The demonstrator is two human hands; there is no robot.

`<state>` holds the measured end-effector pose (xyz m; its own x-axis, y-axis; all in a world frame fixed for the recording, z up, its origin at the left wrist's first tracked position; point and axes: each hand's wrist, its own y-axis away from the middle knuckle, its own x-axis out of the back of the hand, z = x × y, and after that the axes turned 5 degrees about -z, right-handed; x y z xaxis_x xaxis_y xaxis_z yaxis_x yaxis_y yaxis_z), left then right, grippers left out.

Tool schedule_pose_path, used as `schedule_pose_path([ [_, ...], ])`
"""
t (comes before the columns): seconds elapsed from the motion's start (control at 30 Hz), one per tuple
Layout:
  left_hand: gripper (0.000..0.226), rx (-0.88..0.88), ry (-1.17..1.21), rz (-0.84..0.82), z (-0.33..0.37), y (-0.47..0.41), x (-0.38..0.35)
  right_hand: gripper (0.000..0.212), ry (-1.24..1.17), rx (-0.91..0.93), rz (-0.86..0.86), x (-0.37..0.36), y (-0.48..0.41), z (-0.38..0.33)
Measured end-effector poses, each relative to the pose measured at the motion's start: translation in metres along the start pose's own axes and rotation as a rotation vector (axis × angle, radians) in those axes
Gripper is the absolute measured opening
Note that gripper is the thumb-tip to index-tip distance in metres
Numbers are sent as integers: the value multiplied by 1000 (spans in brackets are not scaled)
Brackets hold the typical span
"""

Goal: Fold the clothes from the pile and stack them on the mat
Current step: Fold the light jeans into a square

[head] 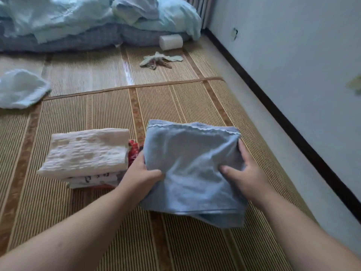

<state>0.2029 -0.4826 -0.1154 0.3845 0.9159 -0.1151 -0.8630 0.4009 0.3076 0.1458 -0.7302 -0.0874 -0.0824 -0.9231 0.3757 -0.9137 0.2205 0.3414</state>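
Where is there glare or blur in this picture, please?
Head view: a bright glare streak lies on the far mat; the light is soft and shadows are weak; the pale blue heap at the top looks blurred; the blue cloth is fairly sharp.

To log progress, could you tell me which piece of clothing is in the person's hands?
The blue garment, right of the folded stack: the left hand and right hand grip its sides. No hand holds the others.
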Motion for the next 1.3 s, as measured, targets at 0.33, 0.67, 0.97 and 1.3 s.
schedule_pose_path([
  [0.33,82,170,-770,360,-37,-56,-23,75,566,7,-24,-31,-80,58],
  [0.67,89,440,-811,316,-76,-86,-9,123,599,-143,-95,-46,-95,86],
  [0.97,113,424,-350,86,-93,-99,49,137,-72,-430,-40,-4,-116,96],
  [1.3,97,240,-110,16,-107,-95,45,115,-255,-361,-189,-18,-122,102],
])
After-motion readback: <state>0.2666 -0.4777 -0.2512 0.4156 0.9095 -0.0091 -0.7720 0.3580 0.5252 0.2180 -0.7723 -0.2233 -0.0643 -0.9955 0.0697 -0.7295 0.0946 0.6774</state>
